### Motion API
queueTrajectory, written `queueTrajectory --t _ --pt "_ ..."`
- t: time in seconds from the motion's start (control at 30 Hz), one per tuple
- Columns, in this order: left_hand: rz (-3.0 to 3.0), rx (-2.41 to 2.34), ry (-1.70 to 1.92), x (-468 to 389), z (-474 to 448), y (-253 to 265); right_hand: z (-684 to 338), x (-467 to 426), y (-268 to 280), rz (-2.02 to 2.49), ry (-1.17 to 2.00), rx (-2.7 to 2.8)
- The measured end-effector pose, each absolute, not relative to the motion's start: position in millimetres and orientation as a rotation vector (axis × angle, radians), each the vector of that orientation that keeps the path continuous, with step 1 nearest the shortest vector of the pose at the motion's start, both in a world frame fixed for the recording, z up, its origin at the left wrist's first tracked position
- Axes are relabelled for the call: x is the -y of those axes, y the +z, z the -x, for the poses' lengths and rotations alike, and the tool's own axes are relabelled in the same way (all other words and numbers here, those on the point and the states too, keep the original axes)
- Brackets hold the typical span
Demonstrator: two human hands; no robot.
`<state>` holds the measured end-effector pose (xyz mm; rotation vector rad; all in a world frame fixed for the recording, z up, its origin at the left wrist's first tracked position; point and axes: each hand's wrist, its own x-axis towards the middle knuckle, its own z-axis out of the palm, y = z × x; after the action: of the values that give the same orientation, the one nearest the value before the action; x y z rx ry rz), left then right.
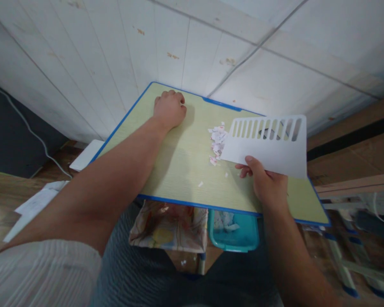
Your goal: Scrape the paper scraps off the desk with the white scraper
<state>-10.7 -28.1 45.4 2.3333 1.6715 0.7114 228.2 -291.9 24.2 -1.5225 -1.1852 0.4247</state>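
My right hand grips a white flat plastic sheet with a row of slots by its near edge, thumb on top. The sheet's left edge meets a small heap of torn paper scraps on the pale yellow desktop with a blue rim. Loose paper bits lie nearer me. On the far left of the desktop rests my left hand, fingers curled; its palm side is hidden. Through the slots shows a dark thin object that I cannot make out.
Below the desktop's near edge are a teal plastic container with paper pieces in it and a patterned fabric-lined box. A white wall with a cable stands behind the desk. Papers lie at lower left; cardboard is at right.
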Motion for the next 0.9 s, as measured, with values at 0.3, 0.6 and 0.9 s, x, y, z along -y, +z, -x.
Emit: queueTrajectory --t 0.3,0.6,0.9 --pt "-2.368 -1.684 0.692 22 11 40 -225 289 24 1.471 0.46 1.103" --pt "-2.44 -1.711 0.727 12 16 29 -224 270 18 1.36 0.539 0.938" --pt "-2.567 -1.754 0.637 90 29 38 -237 262 13 1.281 0.526 0.828"
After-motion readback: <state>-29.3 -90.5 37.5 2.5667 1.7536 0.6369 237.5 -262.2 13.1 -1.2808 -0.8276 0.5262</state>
